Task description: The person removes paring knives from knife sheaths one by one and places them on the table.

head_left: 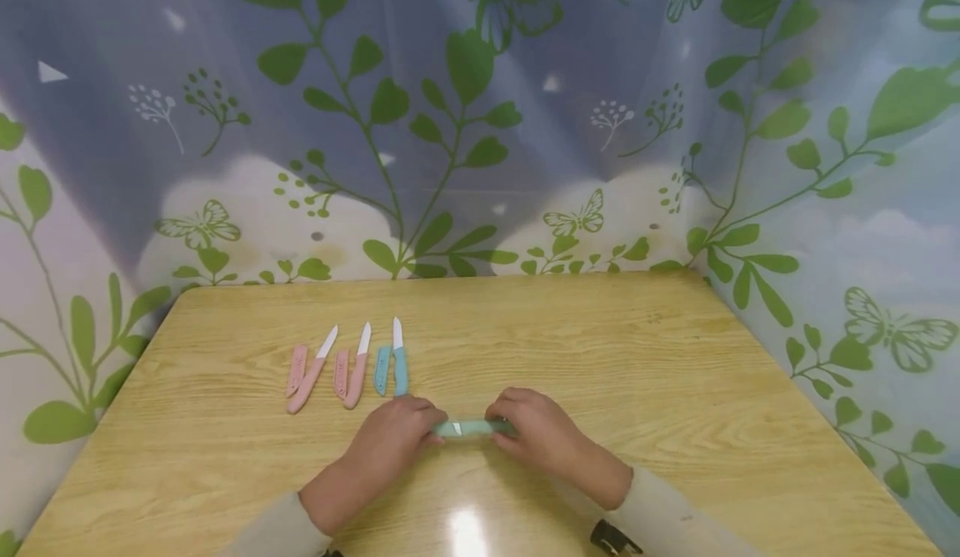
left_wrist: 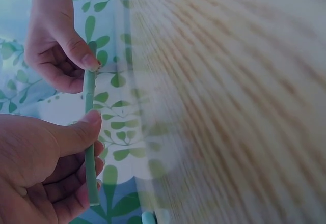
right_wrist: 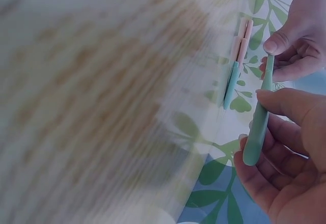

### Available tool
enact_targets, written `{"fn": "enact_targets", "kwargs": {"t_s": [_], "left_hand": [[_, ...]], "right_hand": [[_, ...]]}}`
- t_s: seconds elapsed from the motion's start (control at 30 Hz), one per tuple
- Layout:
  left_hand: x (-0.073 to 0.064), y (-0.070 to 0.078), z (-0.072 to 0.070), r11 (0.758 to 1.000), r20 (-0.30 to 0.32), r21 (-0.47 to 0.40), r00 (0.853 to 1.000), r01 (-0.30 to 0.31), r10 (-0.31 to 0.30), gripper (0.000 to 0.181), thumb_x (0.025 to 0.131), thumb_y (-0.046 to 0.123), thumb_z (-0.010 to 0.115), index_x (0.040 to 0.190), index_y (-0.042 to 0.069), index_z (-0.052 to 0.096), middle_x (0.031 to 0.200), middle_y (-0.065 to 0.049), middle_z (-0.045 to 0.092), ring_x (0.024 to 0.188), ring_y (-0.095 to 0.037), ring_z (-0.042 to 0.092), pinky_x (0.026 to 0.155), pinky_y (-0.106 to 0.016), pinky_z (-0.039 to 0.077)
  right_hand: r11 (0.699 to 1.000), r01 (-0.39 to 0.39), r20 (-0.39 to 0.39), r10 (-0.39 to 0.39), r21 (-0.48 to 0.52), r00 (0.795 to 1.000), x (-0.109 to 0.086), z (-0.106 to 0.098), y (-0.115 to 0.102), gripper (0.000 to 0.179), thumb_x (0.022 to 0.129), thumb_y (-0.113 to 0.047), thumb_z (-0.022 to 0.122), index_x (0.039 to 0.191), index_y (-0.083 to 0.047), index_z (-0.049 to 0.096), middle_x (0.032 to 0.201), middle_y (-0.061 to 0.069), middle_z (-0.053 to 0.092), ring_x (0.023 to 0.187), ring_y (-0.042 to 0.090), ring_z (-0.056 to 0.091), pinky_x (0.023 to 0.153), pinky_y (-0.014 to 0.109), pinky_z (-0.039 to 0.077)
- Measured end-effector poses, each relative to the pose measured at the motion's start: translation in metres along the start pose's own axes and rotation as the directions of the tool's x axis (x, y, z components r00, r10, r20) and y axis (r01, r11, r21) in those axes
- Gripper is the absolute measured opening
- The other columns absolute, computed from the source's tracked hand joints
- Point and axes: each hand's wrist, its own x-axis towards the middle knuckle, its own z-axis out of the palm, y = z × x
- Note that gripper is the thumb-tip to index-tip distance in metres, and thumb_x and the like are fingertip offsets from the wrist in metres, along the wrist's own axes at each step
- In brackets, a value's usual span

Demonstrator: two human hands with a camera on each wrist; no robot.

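A light green paring knife (head_left: pixel 478 427) is held level between both hands, low over the table. My left hand (head_left: pixel 396 439) pinches the green sheath (left_wrist: pixel 90 170) at the blade end, thumb on one side and fingertips on the other. My right hand (head_left: pixel 542 434) grips the handle (right_wrist: pixel 256 135) between thumb and fingers. In the head view a small white piece of blade (head_left: pixel 457 429) shows between sheath and handle; the rest of the blade is hidden in the sheath.
Beyond my left hand, two pink knives (head_left: pixel 306 384) (head_left: pixel 356 379) and a blue knife (head_left: pixel 401 365) lie with white blades bare. Beside them are two pink sheaths (head_left: pixel 297 369) (head_left: pixel 341 373) and a blue sheath (head_left: pixel 382 369). The wooden table (head_left: pixel 637 348) meets a leaf-patterned curtain (head_left: pixel 570 140).
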Motion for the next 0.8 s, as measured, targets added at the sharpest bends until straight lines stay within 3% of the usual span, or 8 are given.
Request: {"fn": "enact_targets", "kwargs": {"t_s": [0.33,0.8], "left_hand": [[-0.0018,0.0002,0.0018,0.999,0.025,-0.032,1.000,0.015,-0.014,0.022,0.075,0.017,0.081,0.094,0.009,0.074,0.092,-0.002,0.073,0.085,-0.018,0.066,0.074,-0.030,0.057],[-0.0026,0.0016,0.0026,1.000,0.012,-0.002,1.000,0.002,-0.002,0.024,0.075,0.017,0.080,0.096,0.008,0.074,0.095,-0.003,0.073,0.086,-0.018,0.066,0.075,-0.028,0.058]], "right_hand": [[1.000,0.008,0.005,-0.008,-0.006,1.000,-0.0013,0.0012,0.0009,0.017,0.081,-0.015,0.080,0.094,-0.007,0.072,0.091,0.000,0.068,0.081,0.011,0.063,0.073,0.019,0.055],[1.000,0.017,-0.004,-0.017,-0.014,1.000,-0.0049,-0.0013,0.0012,0.017,0.081,-0.014,0.080,0.095,-0.007,0.072,0.093,0.001,0.068,0.084,0.013,0.065,0.077,0.022,0.056]]}}
